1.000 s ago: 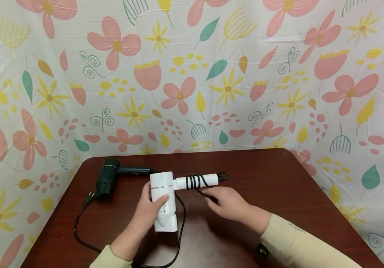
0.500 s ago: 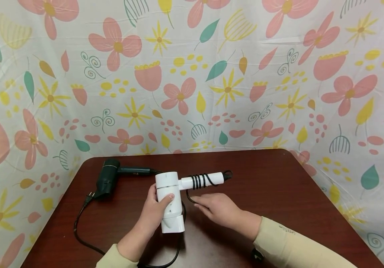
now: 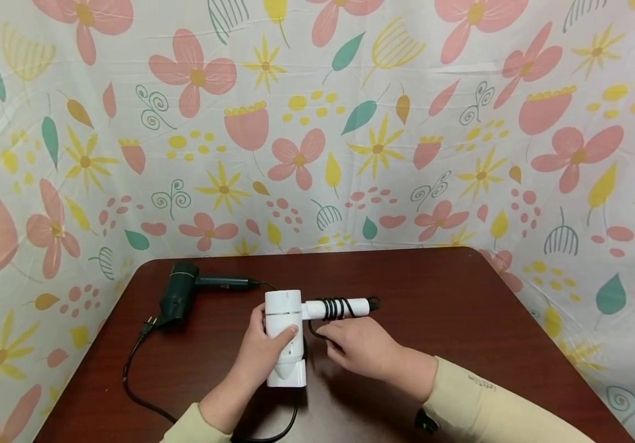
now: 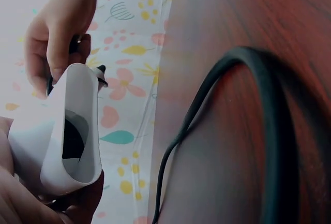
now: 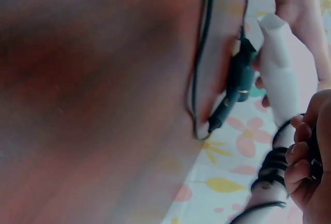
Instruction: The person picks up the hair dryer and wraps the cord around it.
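Note:
My left hand (image 3: 262, 347) grips the barrel of a white hair dryer (image 3: 284, 307), thumb across its front. The dryer's handle points right, with several turns of its black cord (image 3: 335, 308) wound round it. Just below the handle, my right hand (image 3: 364, 346) holds the cord's loose end between curled fingers. A dark piece with a small shiny spot shows inside those fingers (image 5: 297, 175) in the right wrist view; most of it is hidden. The left wrist view looks into the dryer's flat white nozzle (image 4: 83, 131).
A dark green hair dryer (image 3: 179, 292) lies at the back left of the brown table (image 3: 434, 277). Its plug (image 3: 147, 326) rests by its nozzle, and its black cord (image 3: 129, 381) loops along the table's front and behind the white dryer. A floral curtain (image 3: 317, 123) hangs behind.
The white dryer has shifted a little to the right in my left hand. My right hand has swung left under the handle with the cord, then up close against it.

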A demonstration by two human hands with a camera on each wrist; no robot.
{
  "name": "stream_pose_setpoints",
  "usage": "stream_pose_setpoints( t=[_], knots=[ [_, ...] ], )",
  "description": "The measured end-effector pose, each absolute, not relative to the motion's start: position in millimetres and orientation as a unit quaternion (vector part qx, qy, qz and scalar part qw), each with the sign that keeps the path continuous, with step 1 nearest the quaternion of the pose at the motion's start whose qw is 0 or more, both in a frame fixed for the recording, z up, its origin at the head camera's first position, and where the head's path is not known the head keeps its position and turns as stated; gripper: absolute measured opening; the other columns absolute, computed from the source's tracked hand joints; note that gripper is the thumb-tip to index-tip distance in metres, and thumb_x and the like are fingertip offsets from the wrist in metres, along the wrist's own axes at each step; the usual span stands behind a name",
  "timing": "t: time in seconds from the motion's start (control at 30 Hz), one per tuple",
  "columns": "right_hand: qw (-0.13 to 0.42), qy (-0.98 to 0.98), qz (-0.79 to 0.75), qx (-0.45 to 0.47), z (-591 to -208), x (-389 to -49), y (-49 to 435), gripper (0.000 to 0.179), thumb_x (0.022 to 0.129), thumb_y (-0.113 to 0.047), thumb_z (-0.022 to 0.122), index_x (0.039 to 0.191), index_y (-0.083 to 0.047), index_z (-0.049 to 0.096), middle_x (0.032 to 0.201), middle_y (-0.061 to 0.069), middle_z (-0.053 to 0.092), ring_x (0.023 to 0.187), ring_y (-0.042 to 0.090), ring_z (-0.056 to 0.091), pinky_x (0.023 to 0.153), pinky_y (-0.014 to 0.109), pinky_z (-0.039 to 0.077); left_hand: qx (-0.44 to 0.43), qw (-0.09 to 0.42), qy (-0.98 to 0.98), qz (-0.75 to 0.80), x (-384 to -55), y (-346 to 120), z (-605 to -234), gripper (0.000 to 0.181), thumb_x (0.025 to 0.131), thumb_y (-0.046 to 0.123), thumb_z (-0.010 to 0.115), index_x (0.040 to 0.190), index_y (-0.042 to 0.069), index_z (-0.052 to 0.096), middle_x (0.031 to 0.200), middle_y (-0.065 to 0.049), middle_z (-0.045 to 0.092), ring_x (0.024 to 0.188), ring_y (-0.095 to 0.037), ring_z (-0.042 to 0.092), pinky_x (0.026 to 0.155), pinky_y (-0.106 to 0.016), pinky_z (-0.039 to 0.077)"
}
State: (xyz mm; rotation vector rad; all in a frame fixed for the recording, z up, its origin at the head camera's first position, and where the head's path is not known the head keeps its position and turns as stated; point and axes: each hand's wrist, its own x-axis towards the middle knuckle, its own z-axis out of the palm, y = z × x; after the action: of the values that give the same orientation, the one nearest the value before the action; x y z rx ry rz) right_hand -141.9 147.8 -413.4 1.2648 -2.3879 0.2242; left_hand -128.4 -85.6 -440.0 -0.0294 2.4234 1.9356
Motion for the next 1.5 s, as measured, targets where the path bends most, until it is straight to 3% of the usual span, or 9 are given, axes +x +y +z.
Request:
stream_pose_setpoints(
  t=[0.4,0.73,0.93,1.1,1.17,1.33,1.4,1.5],
  knots=[
    [0.247,-0.835,0.083,0.484,-406,-146,152,0.016,0.088,-0.018,0.073,0.104,-0.017,0.073,0.082,-0.009,0.064,0.070,0.005,0.062,0.059,0.024,0.051,-0.031,0.023,0.755,0.654,-129,-89,-437,0.077,0.095,0.033,0.067,0.151,0.005,0.022,0.125,-0.021,0.054,0.100,-0.028,0.061,0.074,-0.043,0.054],
    [0.273,-0.844,0.093,0.452,-417,-146,151,0.019,0.087,-0.017,0.072,0.106,-0.015,0.071,0.080,-0.008,0.061,0.064,0.006,0.059,0.054,0.024,0.049,-0.035,0.036,0.732,0.679,-127,-91,-434,0.073,0.098,0.032,0.062,0.151,0.004,0.021,0.126,-0.022,0.053,0.100,-0.028,0.061,0.079,-0.043,0.053],
    [0.258,-0.859,0.102,0.431,-427,-145,149,0.023,0.087,-0.016,0.067,0.110,-0.014,0.068,0.088,-0.007,0.063,0.072,0.007,0.061,0.059,0.027,0.051,-0.015,0.050,0.719,0.693,-125,-91,-433,0.071,0.100,0.032,0.059,0.152,0.005,0.020,0.129,-0.021,0.053,0.101,-0.026,0.061,0.080,-0.043,0.052],
    [0.256,-0.865,0.087,0.423,-434,-152,153,0.030,0.089,-0.020,0.071,0.119,-0.018,0.070,0.105,-0.003,0.070,0.089,0.012,0.067,0.067,0.031,0.055,0.003,0.065,0.712,0.699,-123,-91,-431,0.064,0.102,0.028,0.056,0.151,0.006,0.021,0.129,-0.020,0.053,0.099,-0.025,0.061,0.081,-0.042,0.052],
    [0.278,-0.861,0.079,0.418,-438,-156,157,0.028,0.088,-0.023,0.074,0.116,-0.020,0.073,0.106,-0.003,0.071,0.090,0.013,0.067,0.065,0.033,0.055,0.012,0.072,0.711,0.699,-122,-92,-431,0.061,0.102,0.027,0.055,0.149,0.006,0.023,0.127,-0.020,0.053,0.098,-0.025,0.061,0.081,-0.041,0.051],
    [0.332,-0.855,0.102,0.386,-444,-162,164,0.013,0.083,-0.025,0.080,0.092,-0.017,0.075,0.079,-0.003,0.067,0.069,0.011,0.062,0.053,0.031,0.049,0.035,0.090,0.711,0.697,-120,-94,-429,0.058,0.102,0.027,0.055,0.148,0.007,0.026,0.123,-0.020,0.053,0.097,-0.026,0.060,0.080,-0.042,0.051],
    [0.312,-0.864,0.142,0.370,-442,-163,165,0.017,0.081,-0.022,0.083,0.093,-0.014,0.073,0.078,-0.003,0.065,0.065,0.009,0.057,0.053,0.029,0.047,0.037,0.088,0.711,0.697,-119,-94,-429,0.059,0.102,0.027,0.055,0.148,0.007,0.025,0.124,-0.021,0.053,0.097,-0.026,0.060,0.081,-0.043,0.051],
    [0.219,-0.888,0.225,0.334,-435,-162,164,0.021,0.083,-0.019,0.081,0.101,-0.015,0.070,0.084,-0.005,0.067,0.068,0.006,0.055,0.058,0.027,0.046,0.033,0.077,0.714,0.695,-119,-95,-428,0.058,0.102,0.026,0.055,0.148,0.008,0.025,0.125,-0.021,0.052,0.098,-0.026,0.060,0.081,-0.042,0.051]
  ],
)
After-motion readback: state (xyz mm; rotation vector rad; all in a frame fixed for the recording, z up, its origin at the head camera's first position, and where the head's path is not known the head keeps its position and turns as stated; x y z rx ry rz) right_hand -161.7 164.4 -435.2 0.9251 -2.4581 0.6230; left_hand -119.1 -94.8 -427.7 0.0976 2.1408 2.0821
